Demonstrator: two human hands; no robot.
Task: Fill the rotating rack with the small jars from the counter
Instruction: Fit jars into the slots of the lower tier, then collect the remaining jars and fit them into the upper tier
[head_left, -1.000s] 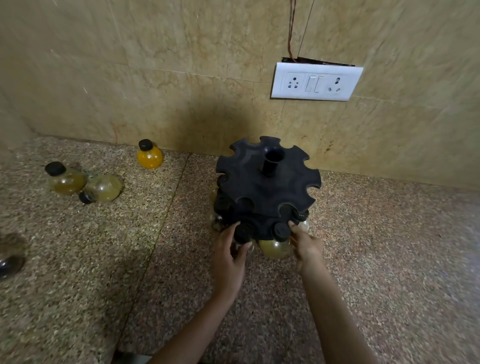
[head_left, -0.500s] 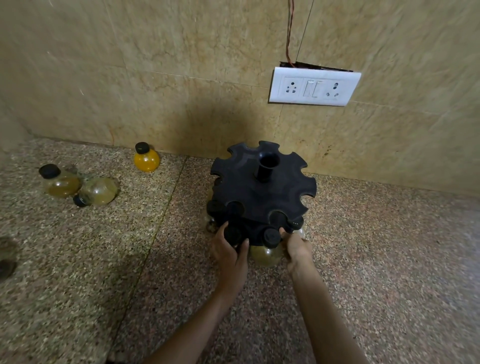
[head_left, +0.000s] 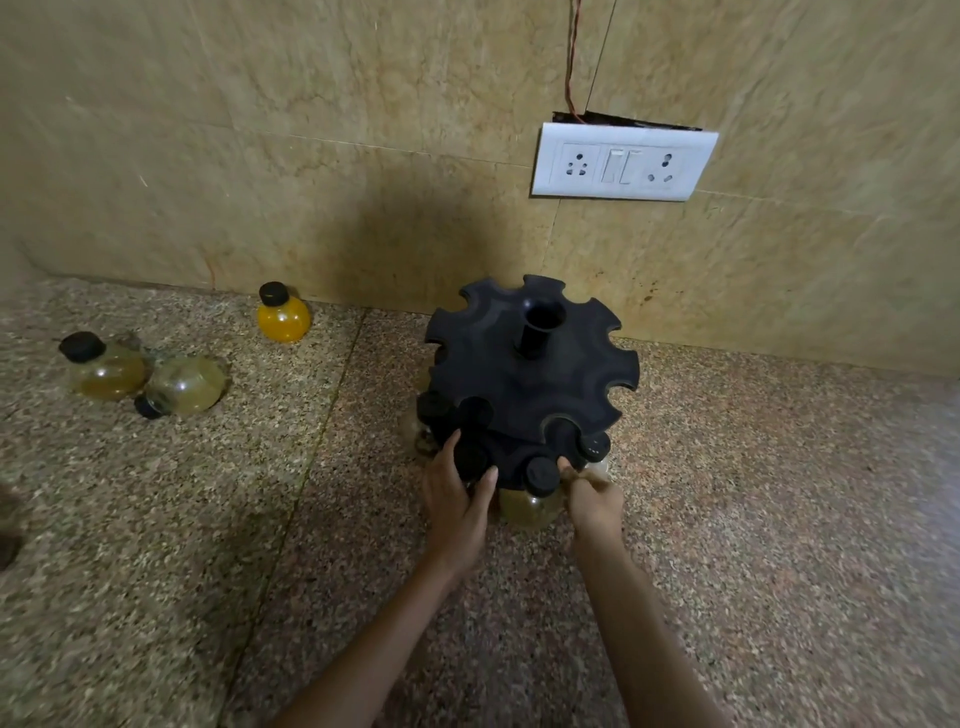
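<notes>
1. The rotating rack is standing on the speckled counter, close to the tiled wall. It is black, with open notches all round its top disc and a hollow post rising from the middle.
2. The left grip is wrapping thumb and fingers around a black-capped jar at the lower tier's near edge. The jar's body is mostly hidden behind the palm.
3. The right grip is pressing bent fingers against the lower tier's near-right edge. I cannot tell whether it is pinching the rim, a jar there, or nothing.
4. An amber jar is hanging in the lower tier between the two grips, its cap poking up through a notch.
5. Another cap is showing in the lower tier, just beyond the right grip's fingers.
6. Three small jars are waiting on the counter well to the left. An orange jar is standing upright by the wall. Further left, a pale upright jar is touching a tipped jar that is lying on its side.
7. A white switch plate is sitting on the wall above the rack, with thin wires running up from it.
</notes>
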